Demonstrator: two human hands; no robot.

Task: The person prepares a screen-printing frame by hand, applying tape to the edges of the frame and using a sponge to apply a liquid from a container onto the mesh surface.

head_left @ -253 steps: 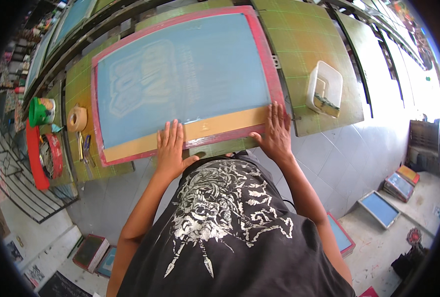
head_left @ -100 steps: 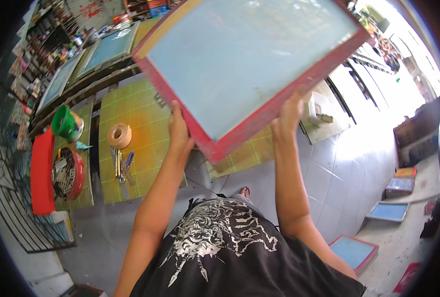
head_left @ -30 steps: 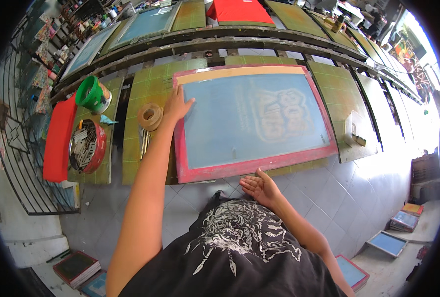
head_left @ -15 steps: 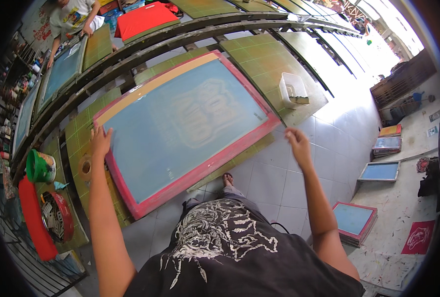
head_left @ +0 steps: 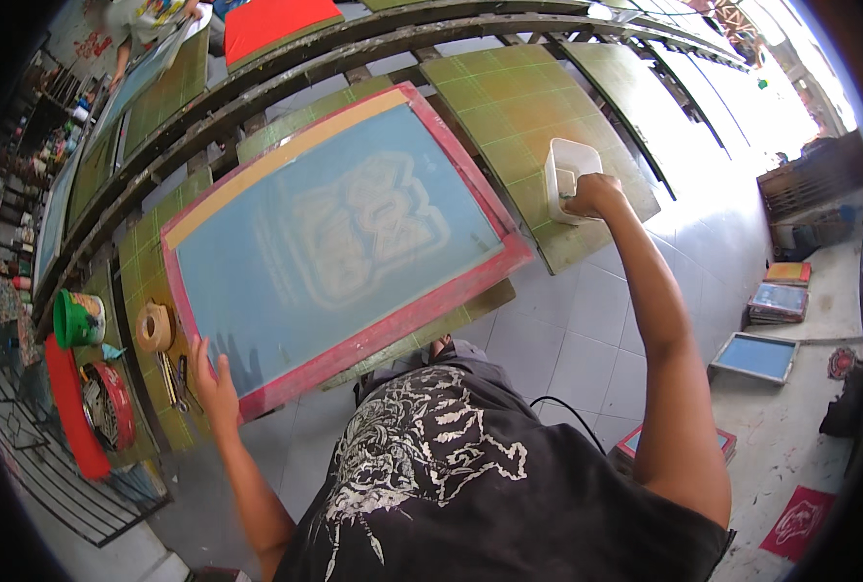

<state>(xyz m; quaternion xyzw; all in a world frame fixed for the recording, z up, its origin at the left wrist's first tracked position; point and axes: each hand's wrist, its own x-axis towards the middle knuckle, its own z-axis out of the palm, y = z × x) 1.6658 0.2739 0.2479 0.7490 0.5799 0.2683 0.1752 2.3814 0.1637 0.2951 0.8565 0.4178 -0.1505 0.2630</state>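
Observation:
A silk-screen frame (head_left: 286,390) with a pink-red border and blue mesh lies tilted across green boards before me. Pale lettering shows in the middle of its mesh, and a tan tape strip runs along its far edge. At the near left corner, my left hand (head_left: 216,393) rests against the border with fingers stretched and spread. My right hand (head_left: 594,194) reaches over the near side of a white plastic tub (head_left: 575,153) on the right-hand board. Its fingers are closed, and what they grip is hidden.
Left of the frame are a tape roll (head_left: 155,327), scissors (head_left: 181,386), a green bucket (head_left: 79,318) and a red round container (head_left: 108,405). Another person (head_left: 150,21) works at the far left. A red cloth-covered board (head_left: 271,27) lies beyond the dark rails. Framed screens (head_left: 756,355) stand at right.
My right hand has moved from beside the frame's right corner to the white tub. My left hand has slid down the left border toward me. The view has shifted slightly.

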